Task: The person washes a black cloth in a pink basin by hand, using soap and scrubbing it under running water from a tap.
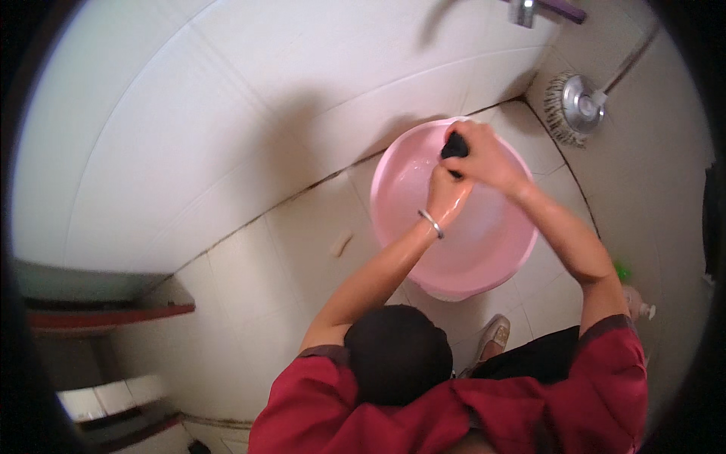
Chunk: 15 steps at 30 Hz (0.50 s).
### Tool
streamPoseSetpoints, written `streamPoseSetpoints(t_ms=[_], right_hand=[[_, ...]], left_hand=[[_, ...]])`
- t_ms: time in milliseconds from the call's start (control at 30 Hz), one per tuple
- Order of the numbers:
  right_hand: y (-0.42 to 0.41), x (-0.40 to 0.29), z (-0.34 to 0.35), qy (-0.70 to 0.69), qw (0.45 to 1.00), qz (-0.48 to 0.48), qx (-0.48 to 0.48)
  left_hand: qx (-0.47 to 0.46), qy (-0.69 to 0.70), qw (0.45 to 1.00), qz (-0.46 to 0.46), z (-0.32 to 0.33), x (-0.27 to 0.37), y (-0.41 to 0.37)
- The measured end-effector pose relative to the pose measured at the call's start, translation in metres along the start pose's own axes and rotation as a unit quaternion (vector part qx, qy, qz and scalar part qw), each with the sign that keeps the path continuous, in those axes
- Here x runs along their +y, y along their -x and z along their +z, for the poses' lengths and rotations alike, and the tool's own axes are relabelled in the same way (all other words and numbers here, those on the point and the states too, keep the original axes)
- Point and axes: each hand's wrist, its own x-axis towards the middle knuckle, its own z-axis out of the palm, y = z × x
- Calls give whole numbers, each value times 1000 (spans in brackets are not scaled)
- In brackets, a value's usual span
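Observation:
My right hand (482,153) is closed on a wadded black cloth (454,146), above the far part of a pink plastic basin (454,278). Directly below and against it, my left hand (445,187) grips the lower end of the same cloth; that forearm looks wet, and a silver bangle (431,223) is on its wrist. The basin stands on the tiled floor and seems to hold some water. What kind of cloth it is cannot be told, as the fingers cover most of it.
A tiled wall (227,113) runs behind the basin. A round mop or brush head (575,105) leans in the right corner. A small pale piece (341,244), perhaps soap, lies on the floor left of the basin. Near my right elbow is a pump bottle (635,301).

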Motion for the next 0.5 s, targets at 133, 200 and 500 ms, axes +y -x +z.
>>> streamPoseSetpoints(t_ms=[133, 200, 500], right_hand=[[-11, 9, -53, -612, 759, 9, -222], [-13, 8, -59, -696, 679, -50, -227], [-22, -48, -54, -806, 466, -236, -280]], left_hand=[[-157, 388, 886, -201, -5, 74, 14], [-262, 539, 776, -198, -2, 95, 18], [-422, 593, 676, -119, 2, 135, 36]])
